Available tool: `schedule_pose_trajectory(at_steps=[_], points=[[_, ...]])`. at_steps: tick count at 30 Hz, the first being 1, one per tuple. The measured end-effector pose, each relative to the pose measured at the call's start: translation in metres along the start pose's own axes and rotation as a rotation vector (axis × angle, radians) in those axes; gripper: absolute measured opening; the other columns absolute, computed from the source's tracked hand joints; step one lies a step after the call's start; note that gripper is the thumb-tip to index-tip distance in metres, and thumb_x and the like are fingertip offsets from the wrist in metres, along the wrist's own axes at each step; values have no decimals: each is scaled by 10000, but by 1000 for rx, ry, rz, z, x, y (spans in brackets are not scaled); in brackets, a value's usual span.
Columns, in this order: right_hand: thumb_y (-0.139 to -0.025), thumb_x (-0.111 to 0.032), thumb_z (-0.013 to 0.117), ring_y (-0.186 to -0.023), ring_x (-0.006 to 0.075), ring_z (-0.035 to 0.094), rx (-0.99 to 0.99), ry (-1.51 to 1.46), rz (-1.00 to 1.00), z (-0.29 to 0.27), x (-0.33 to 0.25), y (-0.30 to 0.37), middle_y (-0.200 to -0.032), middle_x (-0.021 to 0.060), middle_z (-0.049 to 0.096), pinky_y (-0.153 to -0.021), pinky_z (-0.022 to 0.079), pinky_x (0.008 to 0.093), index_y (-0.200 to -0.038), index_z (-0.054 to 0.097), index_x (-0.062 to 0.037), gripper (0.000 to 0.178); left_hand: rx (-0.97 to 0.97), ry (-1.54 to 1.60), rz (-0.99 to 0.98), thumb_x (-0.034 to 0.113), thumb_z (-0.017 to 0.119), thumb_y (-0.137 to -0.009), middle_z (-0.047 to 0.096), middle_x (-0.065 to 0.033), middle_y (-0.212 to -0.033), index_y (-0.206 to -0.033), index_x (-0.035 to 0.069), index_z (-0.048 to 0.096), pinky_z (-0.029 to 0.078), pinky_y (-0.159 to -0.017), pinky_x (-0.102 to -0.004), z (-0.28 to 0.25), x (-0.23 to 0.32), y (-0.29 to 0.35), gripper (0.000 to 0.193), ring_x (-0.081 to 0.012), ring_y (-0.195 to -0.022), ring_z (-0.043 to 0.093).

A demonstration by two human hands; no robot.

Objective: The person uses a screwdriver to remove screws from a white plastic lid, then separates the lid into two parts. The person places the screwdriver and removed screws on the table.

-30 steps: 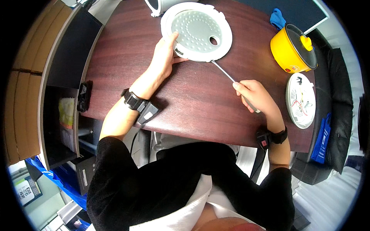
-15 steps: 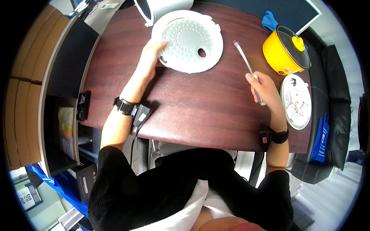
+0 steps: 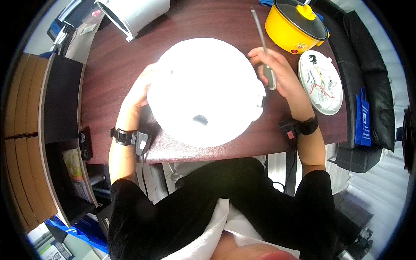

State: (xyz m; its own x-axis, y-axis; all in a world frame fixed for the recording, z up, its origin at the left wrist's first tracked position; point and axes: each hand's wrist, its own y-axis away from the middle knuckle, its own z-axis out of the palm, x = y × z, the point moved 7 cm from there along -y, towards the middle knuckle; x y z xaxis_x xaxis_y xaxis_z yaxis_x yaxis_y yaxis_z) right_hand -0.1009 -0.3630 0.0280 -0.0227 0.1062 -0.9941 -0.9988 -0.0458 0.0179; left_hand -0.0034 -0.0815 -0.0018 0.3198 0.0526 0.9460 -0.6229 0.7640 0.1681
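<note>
A white round plastic lid (image 3: 203, 86) with one dark hole is raised over the table before me, so bright that its surface detail is washed out. Gripping its left rim is my left hand (image 3: 142, 86), with the thumb over the top face and the other fingers partly hidden. To the right of the lid, my right hand (image 3: 279, 71) is closed around a long slim tool (image 3: 258, 32) with a grey handle and a thin pale shaft pointing away from me. What kind of tool it is cannot be made out.
A yellow pot (image 3: 288, 28) with a dark lid stands at the far right. Nearer lies a white round cover (image 3: 320, 82) with exposed wires. A white cylindrical housing (image 3: 138, 15) lies at the far left. A shelf unit (image 3: 60, 99) borders the brown table (image 3: 104, 86).
The lid has come nearer to me and turned, its hole now toward the lower left. My right hand has moved left, away from me, with the tool. The whole view has shifted.
</note>
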Motion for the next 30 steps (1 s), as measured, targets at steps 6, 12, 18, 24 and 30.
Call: schedule_pose_trajectory(at_steps=[6,12,18,24,30], points=[[-860,-295,660,-736,68,568,-131,61,119,28,10,9,-849,19,611,-694,422,207,-1006,618,-4,328,-6,-113,-43,294,632,-857,658,-97,-981,-1137,-34,590,497,-801,-255,34,3,-2,434,-145,-883,624],[-857,-236,668,-776,75,594,170,-146,65,6,12,4,-861,30,645,-730,448,214,-961,620,-11,253,239,266,116,340,513,-947,584,-115,-1163,-1228,-2,533,482,-900,-313,10,17,-7,443,-180,-1075,558],[-888,-262,643,-637,106,577,354,-252,39,6,26,5,-796,32,620,-580,470,255,-985,584,-33,255,258,112,84,296,557,-931,530,-155,-1233,-1330,-11,391,494,-934,-348,27,10,-5,530,-210,-1117,556],[-925,-265,593,-655,132,592,261,-362,153,20,39,2,-786,54,621,-606,487,276,-985,580,-18,254,168,147,186,146,625,-875,485,-173,-1242,-1369,54,254,556,-861,-385,65,1,-7,625,-245,-1074,588],[-936,-286,566,-465,110,504,143,-148,263,25,36,4,-608,51,539,-447,392,230,-1009,509,-32,271,244,94,210,84,604,-812,531,-123,-1174,-1331,44,337,537,-852,-362,44,16,0,585,-204,-1032,594]])
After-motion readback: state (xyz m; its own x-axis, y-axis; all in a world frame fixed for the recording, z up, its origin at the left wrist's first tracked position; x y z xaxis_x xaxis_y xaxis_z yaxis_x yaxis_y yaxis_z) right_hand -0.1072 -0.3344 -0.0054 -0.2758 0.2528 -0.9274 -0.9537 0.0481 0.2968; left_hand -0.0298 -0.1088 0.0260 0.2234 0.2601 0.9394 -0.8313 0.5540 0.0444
